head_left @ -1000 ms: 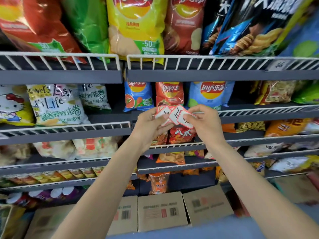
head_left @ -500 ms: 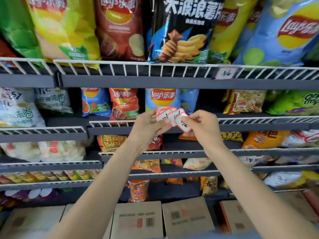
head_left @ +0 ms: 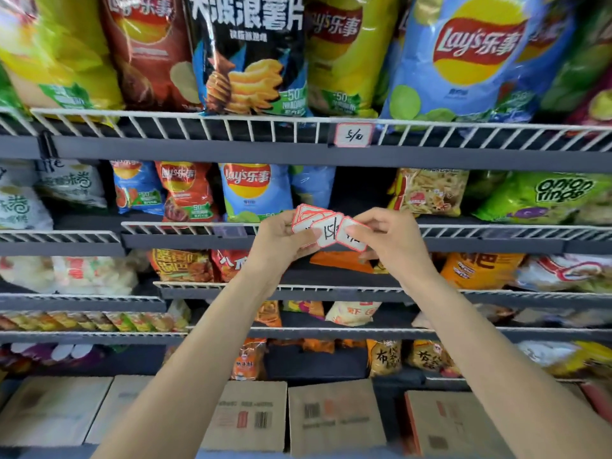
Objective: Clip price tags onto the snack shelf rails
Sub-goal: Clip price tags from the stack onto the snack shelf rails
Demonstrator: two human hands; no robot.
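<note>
Now our left hand [head_left: 281, 238] grips the tags [head_left: 316, 223]; our right hand [head_left: 389, 235] pinches one tag [head_left: 352, 238]. A loose pinch could drop it.

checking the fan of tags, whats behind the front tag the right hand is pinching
Behind the front tag, pinched by the right hand, sits a second tag, then more red-edged tags fanned in the left hand. Their count and most writing are covered.

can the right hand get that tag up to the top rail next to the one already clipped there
Probably yes. The right hand pinches the outermost tag of the fan; nothing stands between it and the top rail beside the clipped tag.
</note>
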